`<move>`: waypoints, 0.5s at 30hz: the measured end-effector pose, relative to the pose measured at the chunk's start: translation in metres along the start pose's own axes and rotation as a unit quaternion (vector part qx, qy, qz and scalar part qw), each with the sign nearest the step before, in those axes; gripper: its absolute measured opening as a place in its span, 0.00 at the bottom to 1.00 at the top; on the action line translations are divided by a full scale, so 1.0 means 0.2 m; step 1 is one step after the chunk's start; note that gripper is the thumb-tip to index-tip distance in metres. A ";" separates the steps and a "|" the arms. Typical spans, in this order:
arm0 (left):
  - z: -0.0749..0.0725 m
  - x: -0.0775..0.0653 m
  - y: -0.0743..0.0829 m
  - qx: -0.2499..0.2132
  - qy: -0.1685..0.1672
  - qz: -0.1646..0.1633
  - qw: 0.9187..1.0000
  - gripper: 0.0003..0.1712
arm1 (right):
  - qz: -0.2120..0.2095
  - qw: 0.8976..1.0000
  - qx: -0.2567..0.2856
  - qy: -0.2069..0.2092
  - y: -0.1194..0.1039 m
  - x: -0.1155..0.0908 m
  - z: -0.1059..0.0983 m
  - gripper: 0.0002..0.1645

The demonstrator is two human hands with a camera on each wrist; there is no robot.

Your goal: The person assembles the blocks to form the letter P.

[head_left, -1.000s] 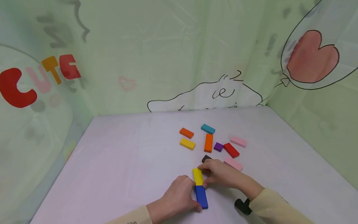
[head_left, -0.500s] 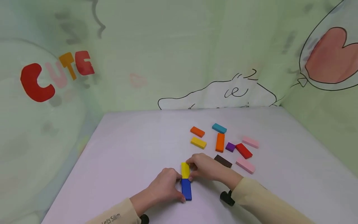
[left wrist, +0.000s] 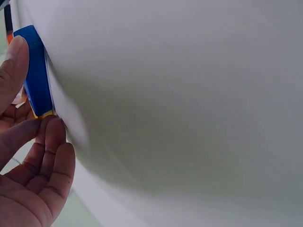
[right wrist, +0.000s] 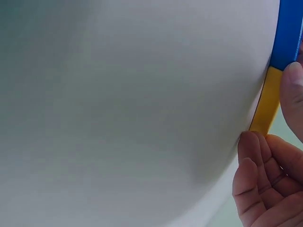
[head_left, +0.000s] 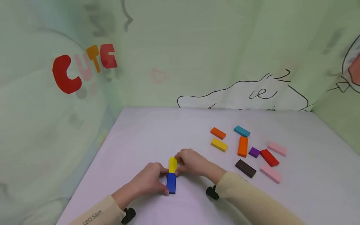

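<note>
A blue block point(head_left: 171, 183) and a yellow block point(head_left: 173, 165) lie end to end on the white table in the head view, yellow at the far end. My left hand point(head_left: 147, 181) grips the blue block, thumb at its near end and fingers by the joint. With fingertips at the far end and thumb near the joint, my right hand point(head_left: 194, 163) pinches the yellow block. The left wrist view shows the thumb on the blue block point(left wrist: 39, 75); little of the yellow one shows there. In the right wrist view the yellow block point(right wrist: 267, 101) meets the blue one.
Several loose blocks lie to the right: a dark brown block point(head_left: 245, 168), a purple block point(head_left: 254, 152), a red block point(head_left: 269, 157), a teal block point(head_left: 242, 131), plus orange, yellow and pink ones. A printed cloth point(head_left: 157, 56) stands behind the table point(head_left: 146, 134).
Both hands have slid the blue and yellow blocks together leftward and slightly away, off from the loose blocks. The brown block now shows whole. The head view has turned right.
</note>
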State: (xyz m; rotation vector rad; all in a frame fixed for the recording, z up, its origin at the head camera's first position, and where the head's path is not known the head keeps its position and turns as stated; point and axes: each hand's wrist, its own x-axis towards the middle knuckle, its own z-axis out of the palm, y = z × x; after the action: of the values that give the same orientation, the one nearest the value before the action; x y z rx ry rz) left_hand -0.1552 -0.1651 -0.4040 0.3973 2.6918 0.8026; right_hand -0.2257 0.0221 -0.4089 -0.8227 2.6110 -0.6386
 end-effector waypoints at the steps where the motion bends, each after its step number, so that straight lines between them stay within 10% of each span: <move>1: -0.01 -0.01 -0.02 -0.001 0.002 -0.002 1.000 0.40 | -0.006 1.000 0.002 -0.001 -0.01 0.02 0.01 0.31; 15: -0.05 -0.05 -0.11 -0.007 0.009 -0.018 1.000 0.41 | -0.027 0.999 0.021 -0.005 -0.08 0.09 0.04 0.32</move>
State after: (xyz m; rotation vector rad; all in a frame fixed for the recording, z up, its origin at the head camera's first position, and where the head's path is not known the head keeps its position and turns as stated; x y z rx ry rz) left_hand -0.1531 -0.1906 -0.4057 0.3385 2.6998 0.8192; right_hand -0.2293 -0.0039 -0.4111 -0.8848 2.5643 -0.7009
